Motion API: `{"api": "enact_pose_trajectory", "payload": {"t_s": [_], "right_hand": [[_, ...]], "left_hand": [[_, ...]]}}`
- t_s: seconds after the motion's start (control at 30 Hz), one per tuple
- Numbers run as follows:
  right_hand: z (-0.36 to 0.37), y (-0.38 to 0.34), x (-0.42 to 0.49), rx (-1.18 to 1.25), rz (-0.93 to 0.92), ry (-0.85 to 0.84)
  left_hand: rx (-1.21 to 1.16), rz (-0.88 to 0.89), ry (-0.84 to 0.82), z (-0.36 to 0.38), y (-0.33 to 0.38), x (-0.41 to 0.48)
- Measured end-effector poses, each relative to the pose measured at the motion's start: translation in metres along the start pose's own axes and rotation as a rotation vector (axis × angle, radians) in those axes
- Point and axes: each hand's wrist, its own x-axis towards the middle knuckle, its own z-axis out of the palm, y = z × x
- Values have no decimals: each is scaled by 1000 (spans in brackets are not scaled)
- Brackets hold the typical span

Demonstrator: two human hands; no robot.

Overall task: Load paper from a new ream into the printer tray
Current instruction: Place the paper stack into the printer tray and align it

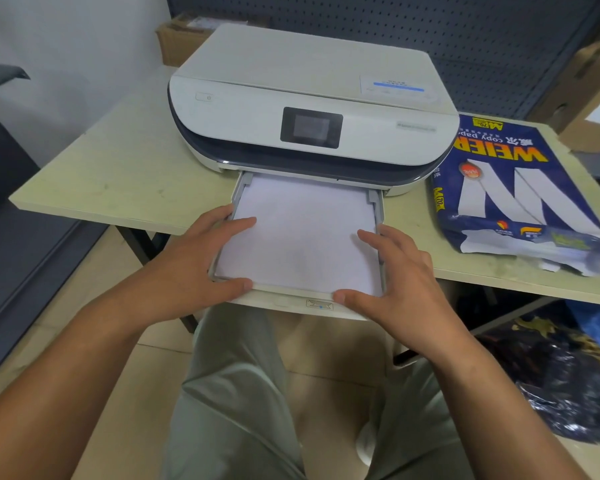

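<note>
Paper stack [302, 233]: white sheets lying flat in the pulled-out tray [326, 303], far end under the printer [309, 109].
Handling: probably light but floppy; sheets slip and fan easily, corners crease. Best held by both side edges, squared up.
Left hand [201, 265]: spread apart on the stack's left edge, thumb at the near corner; not clamped.
Right hand [392, 275]: spread likewise on the right edge, thumb at the near rim.
Position: stack sits between the hands, touching both.
Ream wrapper [513, 199]: torn open, on the table [125, 171] right of the printer, well apart from both hands.
</note>
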Motion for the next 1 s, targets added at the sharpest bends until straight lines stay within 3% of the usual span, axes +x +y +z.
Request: {"api": "enact_pose_trajectory", "payload": {"t_s": [0.53,0.73,1.0], "right_hand": [[-6,-3,0,-8,25,-35],[-11,-11,-1,-95,-18,-31],[-3,-16,-5,-211,-109,-75]], "left_hand": [[-46,1,-27,-3,2,0],[57,-5,49,-4,10,-11],[318,192,83,13,11,-20]]}}
